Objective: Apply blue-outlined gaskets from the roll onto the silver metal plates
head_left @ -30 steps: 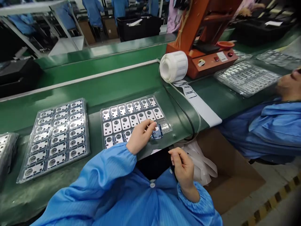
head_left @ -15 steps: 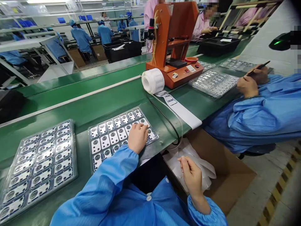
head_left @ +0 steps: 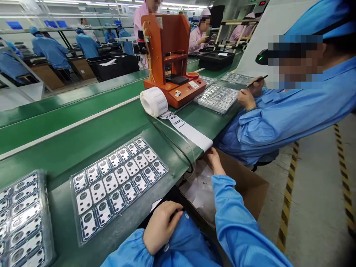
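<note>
A clear tray [head_left: 74,219] of small square metal parts lies on the green bench in front of me. My left hand [head_left: 160,227] rests below the bench edge against my blue coat, fingers curled, with nothing visible in them. My right hand [head_left: 214,159] reaches up to the hanging end of the white label strip [head_left: 189,131], which runs from a label roll [head_left: 154,101]. Its fingertips touch the strip's end, but the fingers are hidden behind the hand. A small white slip [head_left: 155,204] sticks out at the bench edge by my left hand.
A second parts tray [head_left: 22,222] sits at the far left. An orange press [head_left: 172,55] stands behind the roll. A co-worker in blue [head_left: 278,111] sits at my right with a pen over another tray [head_left: 217,98]. A cardboard box [head_left: 244,185] with white scraps stands below.
My left hand has left the tray and dropped to my lap. My right hand has risen from over the box to the label strip's end. My view has swung right.
</note>
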The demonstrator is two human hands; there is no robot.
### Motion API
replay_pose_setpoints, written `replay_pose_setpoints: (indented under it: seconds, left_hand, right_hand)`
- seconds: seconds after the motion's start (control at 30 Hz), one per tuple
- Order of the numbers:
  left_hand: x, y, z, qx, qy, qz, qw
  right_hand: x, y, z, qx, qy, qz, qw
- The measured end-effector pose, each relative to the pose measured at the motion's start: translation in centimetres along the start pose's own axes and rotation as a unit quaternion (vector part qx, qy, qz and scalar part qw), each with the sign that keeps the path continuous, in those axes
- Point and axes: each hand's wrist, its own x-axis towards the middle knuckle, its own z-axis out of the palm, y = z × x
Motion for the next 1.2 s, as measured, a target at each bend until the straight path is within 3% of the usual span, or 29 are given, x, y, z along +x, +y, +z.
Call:
replay_pose_setpoints:
  seconds: [0.1,0.23,0.43,0.63,0.73,0.83,1.0,1.2]
  left_hand:
    - [0.6,-0.5,0.7,-0.016,-0.032,-0.027,0.999]
    - [1.4,-1.1,1.3,-0.031,-0.058,-0.049,0.997]
    - [3.6,-1.9,2.7,-0.059,-0.079,-0.053,0.994]
    - [7.2,-2.0,5.3,-0.076,-0.027,-0.063,0.995]
    - [9.1,-1.9,6.8,-0.148,-0.005,-0.049,0.988]
    - [10.4,-1.7,7.7,-0.226,0.006,-0.082,0.971]
    - [10.8,-1.7,7.5,-0.249,0.035,-0.102,0.962]
    - [10.7,-1.6,7.3,-0.271,0.049,-0.094,0.957]
  right_hand:
    - [0.8,1.2,0.2,-0.037,-0.092,0.035,0.994]
    - [-0.8,3.8,0.0,-0.08,-0.188,0.08,0.976]
    - [-4.6,6.3,-2.8,-0.077,-0.261,0.089,0.958]
    - [-9.7,5.4,-5.6,-0.018,-0.245,0.028,0.969]
    - [-12.1,4.5,-5.5,0.014,-0.224,-0.003,0.975]
    - [-13.9,3.4,-4.8,0.042,-0.199,-0.031,0.979]
    - [-15.8,1.7,-4.2,0.053,-0.141,-0.083,0.985]
    - [-16.6,0.0,-5.0,-0.01,-0.088,-0.136,0.987]
